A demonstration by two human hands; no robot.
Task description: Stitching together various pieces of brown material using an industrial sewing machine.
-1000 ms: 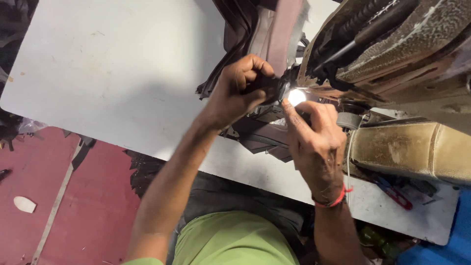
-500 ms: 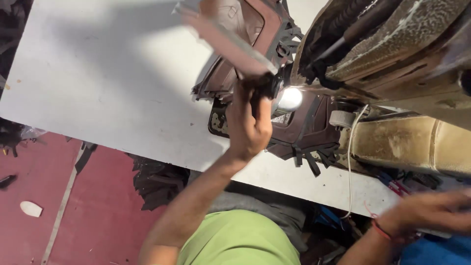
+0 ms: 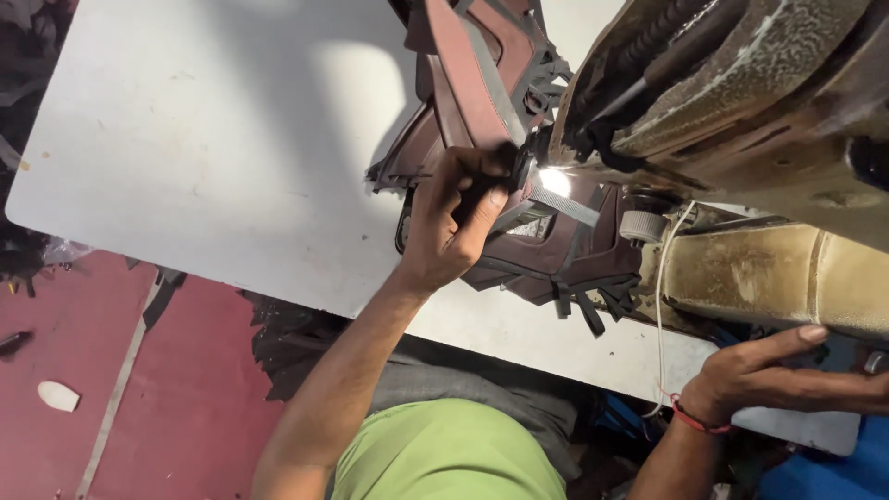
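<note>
The left hand [image 3: 454, 218] is clamped on the maroon leather piece [image 3: 482, 102], steadying it under the sewing machine [image 3: 741, 111], while the right hand [image 3: 778, 375], fingers apart, rests flat at the tabletop's [image 3: 185, 139] near edge.

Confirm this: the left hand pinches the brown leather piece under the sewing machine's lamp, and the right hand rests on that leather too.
Not quite. The left hand does pinch the brown leather piece by the lamp, but the right hand is off the leather, down at the white table edge, as the head view shows.
</note>
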